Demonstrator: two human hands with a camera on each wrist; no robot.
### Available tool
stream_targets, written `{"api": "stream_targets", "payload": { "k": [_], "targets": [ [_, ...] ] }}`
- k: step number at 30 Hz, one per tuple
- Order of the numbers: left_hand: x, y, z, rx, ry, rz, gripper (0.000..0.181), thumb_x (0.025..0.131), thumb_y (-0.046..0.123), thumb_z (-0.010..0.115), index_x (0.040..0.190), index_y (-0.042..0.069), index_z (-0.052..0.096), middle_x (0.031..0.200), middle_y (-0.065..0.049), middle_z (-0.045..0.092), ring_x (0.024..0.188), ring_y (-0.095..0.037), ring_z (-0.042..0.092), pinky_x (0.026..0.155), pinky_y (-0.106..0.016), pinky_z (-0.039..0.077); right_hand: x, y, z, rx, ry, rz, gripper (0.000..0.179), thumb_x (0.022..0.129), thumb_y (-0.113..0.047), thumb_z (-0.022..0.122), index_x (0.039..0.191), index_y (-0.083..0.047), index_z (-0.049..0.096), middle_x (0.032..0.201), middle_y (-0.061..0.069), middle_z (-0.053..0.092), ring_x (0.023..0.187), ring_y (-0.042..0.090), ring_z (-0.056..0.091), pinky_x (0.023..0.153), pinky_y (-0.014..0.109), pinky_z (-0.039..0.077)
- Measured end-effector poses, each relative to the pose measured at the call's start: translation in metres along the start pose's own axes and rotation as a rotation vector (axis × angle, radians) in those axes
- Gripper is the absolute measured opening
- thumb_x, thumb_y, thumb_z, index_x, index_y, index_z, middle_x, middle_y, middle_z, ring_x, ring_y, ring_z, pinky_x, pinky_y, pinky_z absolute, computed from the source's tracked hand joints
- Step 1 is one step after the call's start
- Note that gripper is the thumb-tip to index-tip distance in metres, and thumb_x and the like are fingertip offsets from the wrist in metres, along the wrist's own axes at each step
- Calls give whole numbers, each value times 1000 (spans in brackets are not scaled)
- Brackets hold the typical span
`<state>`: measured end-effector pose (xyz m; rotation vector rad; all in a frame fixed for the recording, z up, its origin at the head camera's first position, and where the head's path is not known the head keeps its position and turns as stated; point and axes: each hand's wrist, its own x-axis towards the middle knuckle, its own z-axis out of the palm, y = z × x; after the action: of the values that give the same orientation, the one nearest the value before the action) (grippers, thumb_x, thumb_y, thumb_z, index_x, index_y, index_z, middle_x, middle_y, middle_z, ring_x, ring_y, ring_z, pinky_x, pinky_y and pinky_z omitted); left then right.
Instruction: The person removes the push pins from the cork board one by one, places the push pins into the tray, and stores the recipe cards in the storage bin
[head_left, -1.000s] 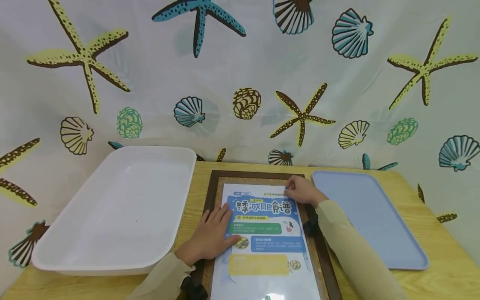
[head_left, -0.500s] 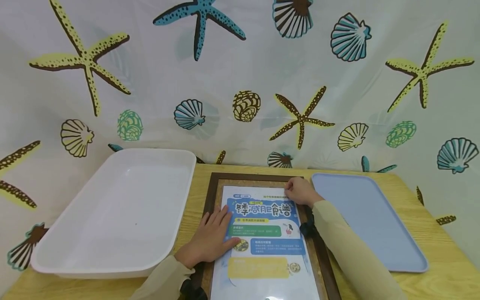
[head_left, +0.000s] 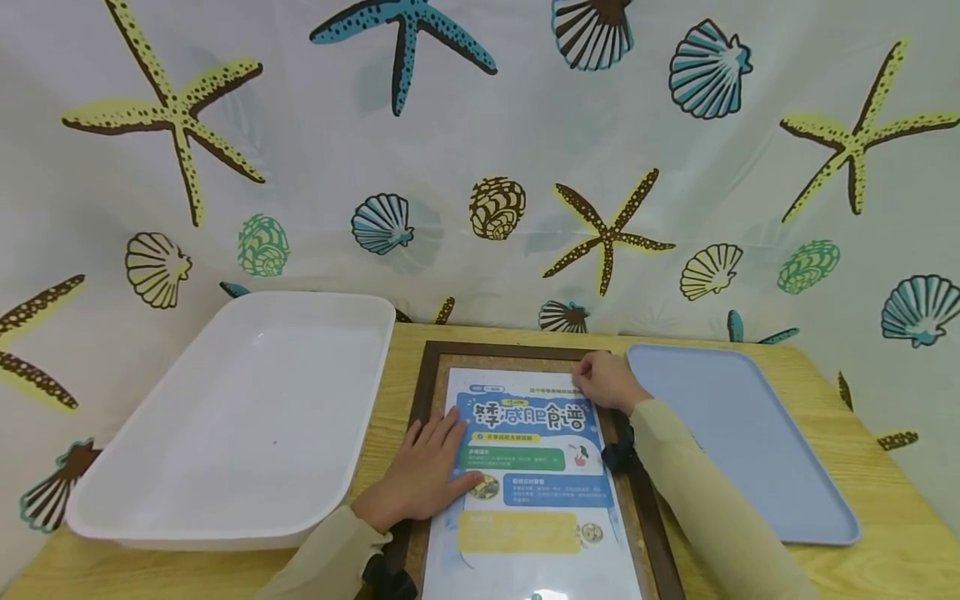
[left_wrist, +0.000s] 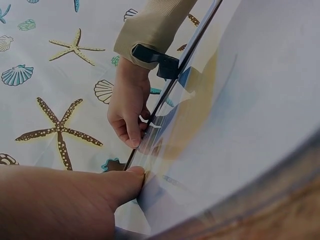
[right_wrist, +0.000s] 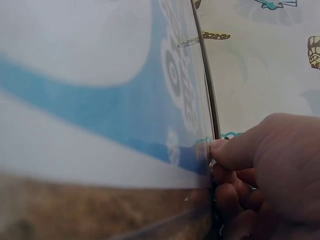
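A printed poster [head_left: 525, 533] with blue, green and yellow panels lies on a cork board [head_left: 536, 362] with a dark brown frame [head_left: 510, 347]. My left hand [head_left: 420, 475] rests flat on the poster's left edge, fingers spread. At the top right corner, my right hand [head_left: 606, 382] has its fingers curled, thumb and forefinger pinching. In the right wrist view, a small shiny pin-like thing [right_wrist: 212, 163] shows at the thumb tip, mostly hidden by the fingers, right at the poster's surface. The left wrist view shows my left thumb [left_wrist: 127, 186] along the poster.
A deep white basin [head_left: 240, 417] stands left of the board on the wooden table [head_left: 795, 358]. A flat pale blue tray [head_left: 735, 433] lies to the right, partly behind the right sleeve [head_left: 705, 492]. A curtain [head_left: 450, 275] printed with starfish and shells hangs behind.
The whole head view shifts slightly. Both hands keep their places on the poster, the right fingers still pinching at the top right corner; a bit of blue seen there earlier is now hidden.
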<state>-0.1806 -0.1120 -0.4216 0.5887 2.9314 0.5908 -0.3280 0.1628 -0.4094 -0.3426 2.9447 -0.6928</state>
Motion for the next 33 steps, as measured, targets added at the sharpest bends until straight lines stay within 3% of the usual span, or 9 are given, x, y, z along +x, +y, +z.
{"api": "stream_targets", "payload": {
  "k": [20,33],
  "targets": [
    [0,-2,0,-11,-12,-9,75,94,43,57,147,-5,31,157,-22,20,146,-41,17,115,-61,11,-1,4,4,-10,6,-55,12,94,-12,59,95,-2,65,84,7,65,71,15,57,69,30,49],
    [2,-2,3,-9,-18,-9,76,95,44,55,147,-5,31,158,-22,19,146,-41,17,115,-60,10,0,4,1,-62,-63,-24,11,97,-15,57,95,-5,61,84,5,61,75,17,55,73,33,46]
  ]
}}
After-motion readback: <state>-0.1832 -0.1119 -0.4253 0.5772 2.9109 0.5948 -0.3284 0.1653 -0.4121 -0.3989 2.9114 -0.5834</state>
